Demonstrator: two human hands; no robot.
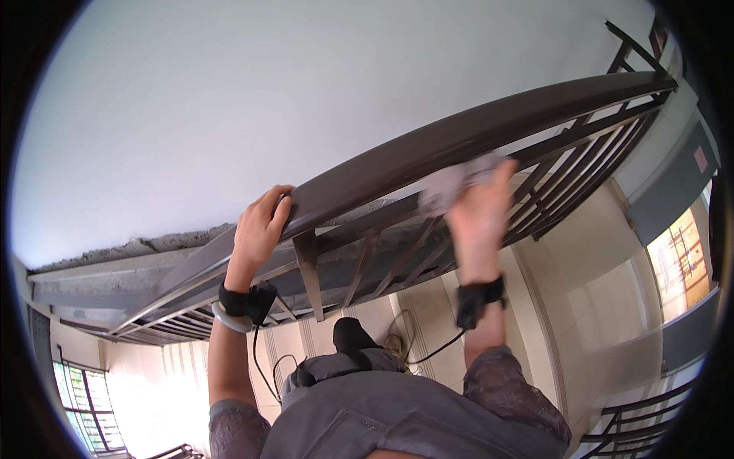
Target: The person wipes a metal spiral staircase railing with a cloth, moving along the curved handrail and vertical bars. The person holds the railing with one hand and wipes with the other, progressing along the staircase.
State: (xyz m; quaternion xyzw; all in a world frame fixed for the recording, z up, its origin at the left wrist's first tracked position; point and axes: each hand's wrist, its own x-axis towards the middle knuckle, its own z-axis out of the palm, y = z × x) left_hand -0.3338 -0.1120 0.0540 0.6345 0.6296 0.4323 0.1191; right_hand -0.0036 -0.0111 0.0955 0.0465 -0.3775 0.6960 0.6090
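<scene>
A dark brown handrail runs across the view atop a railing of thin metal bars. My left hand rests curled over the rail, its fingers on the far side. To the right, my right hand grips a light grey cloth at the rail's near side, just above the bars. Hand and cloth are blurred, and whether the cloth touches the rail is hard to tell. Each wrist wears a black strapped device with a cable; a pale bangle circles my left forearm.
Tiled stairs with grooved edges lie under my feet. A white wall rises beyond the rail, above a rough concrete edge. A barred window is at lower left, another railing at lower right. Cables hang near my waist.
</scene>
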